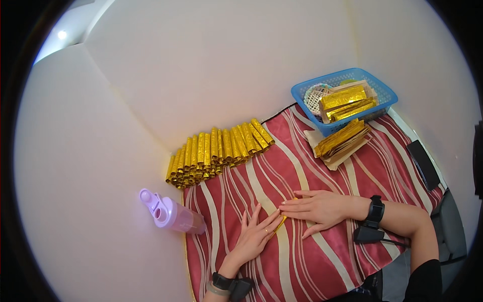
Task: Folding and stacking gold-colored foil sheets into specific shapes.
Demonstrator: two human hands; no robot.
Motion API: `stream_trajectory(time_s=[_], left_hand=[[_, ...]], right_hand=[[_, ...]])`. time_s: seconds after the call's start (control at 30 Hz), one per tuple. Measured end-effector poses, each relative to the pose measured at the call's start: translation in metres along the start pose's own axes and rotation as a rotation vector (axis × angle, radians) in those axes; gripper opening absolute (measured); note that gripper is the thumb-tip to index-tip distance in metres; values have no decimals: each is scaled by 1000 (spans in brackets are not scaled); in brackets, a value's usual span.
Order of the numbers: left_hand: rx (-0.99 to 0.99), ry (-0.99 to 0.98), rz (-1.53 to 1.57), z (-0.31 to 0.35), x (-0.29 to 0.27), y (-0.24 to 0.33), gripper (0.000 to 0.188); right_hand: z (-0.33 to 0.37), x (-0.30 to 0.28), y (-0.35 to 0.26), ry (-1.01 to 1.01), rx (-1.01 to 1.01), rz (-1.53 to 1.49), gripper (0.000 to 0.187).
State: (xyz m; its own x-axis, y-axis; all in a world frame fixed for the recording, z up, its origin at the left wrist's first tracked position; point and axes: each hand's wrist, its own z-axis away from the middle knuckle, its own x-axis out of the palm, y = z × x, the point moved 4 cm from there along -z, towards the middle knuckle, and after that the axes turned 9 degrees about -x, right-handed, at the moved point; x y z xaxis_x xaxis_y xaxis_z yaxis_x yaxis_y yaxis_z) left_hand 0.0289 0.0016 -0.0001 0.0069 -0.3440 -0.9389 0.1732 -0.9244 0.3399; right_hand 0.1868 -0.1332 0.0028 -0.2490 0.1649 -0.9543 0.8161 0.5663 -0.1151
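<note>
Palms are down on both sides, with your left hand (256, 235) angling up and to the right from the near edge and your right hand (324, 207) coming in from the right, fingers (296, 207) aimed left. Your right elbow is bent pretty sharply, and the two sets of fingertips meet around the middle. Fingers on both are stretched out flat, not clenched, resting on a narrow gold foil piece (279, 225). Can't tell if any are pinching it, since your hands cover most of it.

Container-wise, you've got a blue basket (327, 128) at the back right, holding gold sheets (344, 98), a white woven piece (316, 98) and some brown paper. Just in front of it sits a loose stack of gold and brown sheets (342, 142). Over on your left there's a lilac bottle (183, 217); can't make out what's inside.

That foil piece lies on the striped red cloth (314, 261) under your fingertips, long axis slanting from lower left to upper right, so the far end points away from you and a bit right. The gold rolls (216, 151) are heaped along the back left, many with their open ends facing you.
</note>
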Motion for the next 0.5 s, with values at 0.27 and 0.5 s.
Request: stream_trajectory(time_s=[0.27,0.5], left_hand=[[32,-29,15,1,2,-5,45],[17,-33,15,2,4,-6,48]], right_hand=[[2,5,1,-8,45,-36,75],[2,5,2,-34,81,-34,75]])
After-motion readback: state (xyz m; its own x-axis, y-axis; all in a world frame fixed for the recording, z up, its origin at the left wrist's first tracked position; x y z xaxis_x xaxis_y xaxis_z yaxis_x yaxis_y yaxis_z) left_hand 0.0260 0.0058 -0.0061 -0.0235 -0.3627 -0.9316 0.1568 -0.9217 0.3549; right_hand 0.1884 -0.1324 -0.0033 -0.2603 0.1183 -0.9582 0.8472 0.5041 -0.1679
